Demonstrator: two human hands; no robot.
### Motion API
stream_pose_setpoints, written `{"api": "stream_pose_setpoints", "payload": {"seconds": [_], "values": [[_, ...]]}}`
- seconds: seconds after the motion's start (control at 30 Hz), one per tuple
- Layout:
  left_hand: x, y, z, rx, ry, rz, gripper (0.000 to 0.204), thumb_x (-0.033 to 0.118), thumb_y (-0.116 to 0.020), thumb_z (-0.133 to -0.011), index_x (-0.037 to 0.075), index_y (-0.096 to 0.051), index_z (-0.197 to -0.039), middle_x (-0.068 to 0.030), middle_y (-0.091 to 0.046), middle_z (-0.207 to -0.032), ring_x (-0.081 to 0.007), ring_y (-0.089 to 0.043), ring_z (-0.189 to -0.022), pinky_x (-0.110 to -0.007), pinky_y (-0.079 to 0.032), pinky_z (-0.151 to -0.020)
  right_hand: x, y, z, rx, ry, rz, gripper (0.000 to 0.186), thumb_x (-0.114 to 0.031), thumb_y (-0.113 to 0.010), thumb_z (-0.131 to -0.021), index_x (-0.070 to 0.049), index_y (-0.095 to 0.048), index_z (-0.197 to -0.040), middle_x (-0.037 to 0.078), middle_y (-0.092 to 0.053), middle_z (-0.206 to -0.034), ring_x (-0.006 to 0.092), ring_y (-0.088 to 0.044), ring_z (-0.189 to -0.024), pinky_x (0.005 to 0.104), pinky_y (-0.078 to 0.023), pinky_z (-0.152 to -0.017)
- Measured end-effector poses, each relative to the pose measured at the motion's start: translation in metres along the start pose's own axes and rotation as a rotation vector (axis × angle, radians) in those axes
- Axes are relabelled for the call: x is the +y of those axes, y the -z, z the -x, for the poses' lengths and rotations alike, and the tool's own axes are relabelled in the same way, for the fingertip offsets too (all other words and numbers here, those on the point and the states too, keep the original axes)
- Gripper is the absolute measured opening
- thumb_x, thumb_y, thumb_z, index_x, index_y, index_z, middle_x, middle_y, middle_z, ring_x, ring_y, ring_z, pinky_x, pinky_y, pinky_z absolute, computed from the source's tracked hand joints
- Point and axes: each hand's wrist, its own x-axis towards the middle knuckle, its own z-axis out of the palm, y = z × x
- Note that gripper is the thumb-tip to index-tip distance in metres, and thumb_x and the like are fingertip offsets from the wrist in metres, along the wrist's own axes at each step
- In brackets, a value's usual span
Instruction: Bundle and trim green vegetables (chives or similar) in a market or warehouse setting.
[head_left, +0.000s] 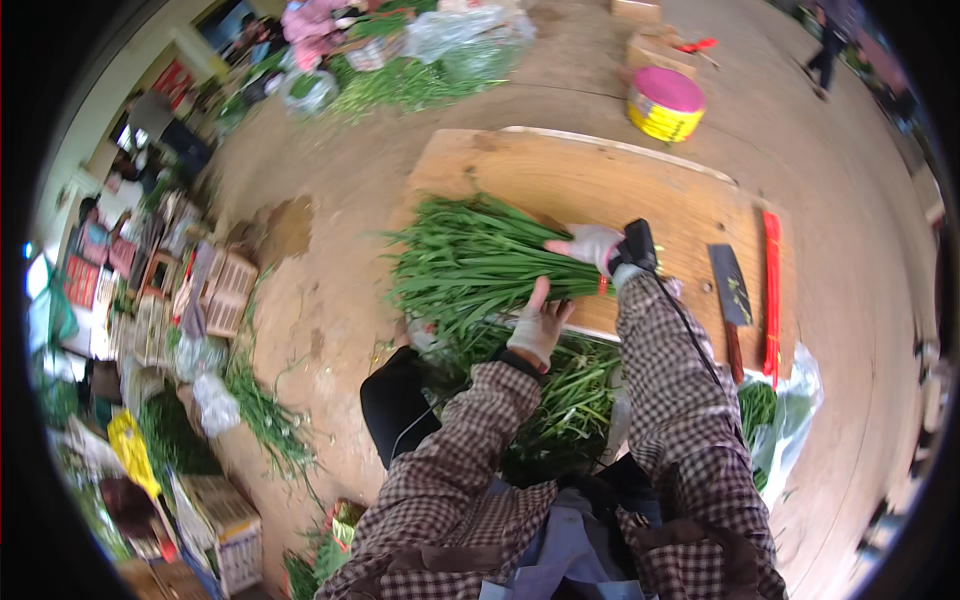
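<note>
A thick bundle of long green leaf vegetables, like garlic chives (480,250), lies on the wooden board (600,170), its leaves fanned toward the left. A red tie (603,285) rings its stem end. My left hand (540,328), in a pale glove with bare fingertips, is open at the bundle's near side, thumb apart and pointing away from me. My right hand (592,246), similarly gloved, lies along the far side with its fingers stretched leftward over the stems. Some right fingertips are hidden. On the board's right side rests a cleaver (730,283) beside red strips (771,295).
Loose greens (575,390) lie below the board's near edge. A plastic bag with greens (790,420) is at the right. Beyond the board stands a pink-and-yellow roll (667,104). Crates (228,290) and heaped greens (420,85) surround other people at left and back.
</note>
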Motion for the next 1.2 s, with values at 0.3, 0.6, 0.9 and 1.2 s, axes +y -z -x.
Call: {"api": "stream_pose_setpoints", "payload": {"seconds": [0.3, 0.6, 0.9, 1.2], "values": [[0.074, -0.102, 0.009, -0.338, -0.545, -0.302, 0.045, 0.004, -0.076, -0.073, 0.002, -0.057, -0.113, -0.0052, -0.060, -0.111, -0.0165, -0.058, -0.096, -0.032, -0.048, -0.088, -0.031, 0.013, 0.094, 0.639, 0.269, -0.587, 0.082, -0.038, -0.081, -0.065, -0.002, -0.042, -0.128, 0.017, -0.052, -0.122, 0.0301, -0.051, -0.115, 0.0364, -0.042, -0.096], [0.088, -0.136, -0.003, -0.282, -0.567, -1.161, 0.046, 0.022, -0.081, -0.067, 0.002, -0.063, -0.105, -0.0043, -0.067, -0.096, -0.0142, -0.061, -0.084, -0.030, -0.050, -0.080, 0.018, -0.001, 0.088, 0.789, 0.089, -0.547, 0.095, -0.041, -0.084, -0.062, 0.005, -0.035, -0.129, 0.013, -0.061, -0.107, 0.0181, -0.059, -0.092, 0.0314, -0.050, -0.081], [0.055, -0.119, -0.019, -0.367, -0.384, -0.508, 0.036, 0.015, -0.069, -0.081, 0.001, -0.058, -0.112, -0.0078, -0.063, -0.105, -0.0174, -0.061, -0.090, -0.029, -0.049, -0.082, 0.011, 0.018, 0.104, 0.804, 0.320, -0.645, 0.086, -0.034, -0.082, -0.065, -0.005, -0.038, -0.134, 0.015, -0.056, -0.121, 0.0258, -0.054, -0.112, 0.0341, -0.045, -0.094], [0.037, -0.034, -0.018, 0.030, 0.352, -0.463, 0.101, 0.076, -0.051, -0.072, 0.002, -0.031, -0.138, -0.0165, -0.033, -0.142, -0.0313, -0.030, -0.132, -0.045, -0.024, -0.109, -0.029, 0.020, 0.065, 0.351, 0.073, 0.349, 0.083, -0.055, -0.069, -0.068, -0.020, -0.036, -0.136, 0.011, -0.057, -0.111, 0.0284, -0.055, -0.105, 0.0421, -0.039, -0.090]]}}
